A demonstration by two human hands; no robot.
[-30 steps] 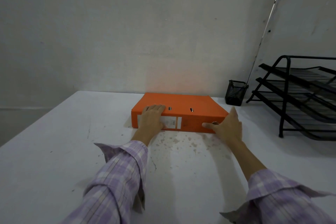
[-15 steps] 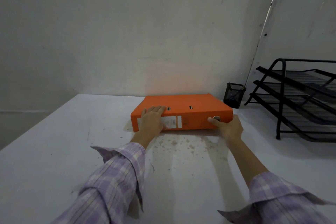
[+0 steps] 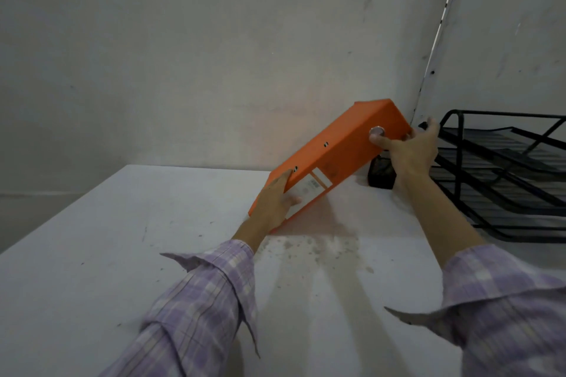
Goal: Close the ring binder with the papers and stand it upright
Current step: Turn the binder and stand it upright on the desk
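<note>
Single head view, worn high, facing forward and down over table (image 3: pixel 92 254) toward wall (image 3: pixel 214 55) corner; forearms close, no second view.

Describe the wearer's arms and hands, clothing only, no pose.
Both arms wear a lilac-and-white plaid shirt: left sleeve and right sleeve, with unbuttoned cuffs flaring open at the forearms. The left hand and right hand are bare: no gloves, watch or rings visible.

Lower left corner of the orange binder (image 3: pixel 333 159) hidden behind the left hand (image 3: pixel 272 205); spine label (image 3: pixel 312 185) print too small to read. Black mesh cup (image 3: pixel 381 176) mostly covered by the binder and the right hand (image 3: pixel 410 150). Black wire tray rack (image 3: pixel 502 174) cut off at the right edge. Both sleeves cut off at the bottom edge, blurred
</note>
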